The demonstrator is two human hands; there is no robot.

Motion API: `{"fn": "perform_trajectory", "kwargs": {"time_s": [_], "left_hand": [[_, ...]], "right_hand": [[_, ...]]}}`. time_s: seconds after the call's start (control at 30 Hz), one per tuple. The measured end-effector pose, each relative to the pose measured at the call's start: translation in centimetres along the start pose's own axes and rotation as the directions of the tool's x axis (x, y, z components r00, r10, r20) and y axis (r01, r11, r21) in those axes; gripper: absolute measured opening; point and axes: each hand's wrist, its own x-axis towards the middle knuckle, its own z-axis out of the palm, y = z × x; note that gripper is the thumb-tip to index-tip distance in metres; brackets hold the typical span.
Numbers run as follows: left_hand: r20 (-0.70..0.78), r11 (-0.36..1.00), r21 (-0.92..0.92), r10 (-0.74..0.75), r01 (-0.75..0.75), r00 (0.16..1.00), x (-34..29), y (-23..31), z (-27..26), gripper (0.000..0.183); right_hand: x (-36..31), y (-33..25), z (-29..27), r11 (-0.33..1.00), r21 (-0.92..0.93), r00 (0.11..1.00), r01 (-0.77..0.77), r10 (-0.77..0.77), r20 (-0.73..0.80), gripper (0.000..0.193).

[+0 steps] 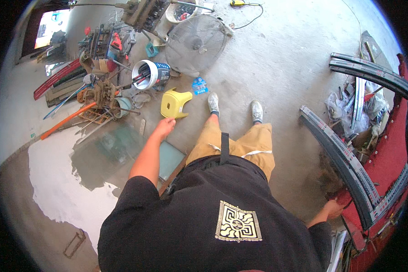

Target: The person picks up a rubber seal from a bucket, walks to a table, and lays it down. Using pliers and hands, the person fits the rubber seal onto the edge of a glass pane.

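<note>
My left hand is held out with its fingers curled together. Anything inside them is hidden. In the picture it overlaps the lower edge of a small yellow plastic stool, but I cannot tell whether it touches it. My right hand is low at the right, by the edge of a red-covered surface. Its fingers look bent, partly hidden, close to the lower part of a long dark curved strip. A pale strip with printed labels lies alongside it.
More strips lie across the far right, above clear plastic wrapping. A floor fan, a white bucket of dark rods and piled tools crowd the upper left. A glass-like sheet rests beside my left leg.
</note>
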Motion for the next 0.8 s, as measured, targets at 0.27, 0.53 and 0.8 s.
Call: {"fn": "perform_trajectory", "kwargs": {"time_s": [0.27, 0.53, 0.8], "left_hand": [[-0.202, 0.971, -0.162, 0.143, -0.177, 0.969, 16.5, 9.7, -13.6, 0.041], [-0.165, 0.928, -0.24, 0.249, -0.284, 0.954, 24.5, 10.5, -19.3, 0.042], [-0.001, 0.984, 0.013, 0.175, -0.175, 0.985, 20.7, -4.7, -12.7, 0.028]], "right_hand": [[-20.8, -9.1, -3.8, 0.941, 0.161, 0.593, 0.297, -0.314, 0.741, 0.041], [-34.5, -19.2, -11.9, 0.825, 0.561, 0.267, 0.068, -0.557, 0.786, 0.044], [-34.6, -32.7, -23.5, 0.65, 0.72, 0.365, 0.242, -0.749, 0.554, 0.04]]}}
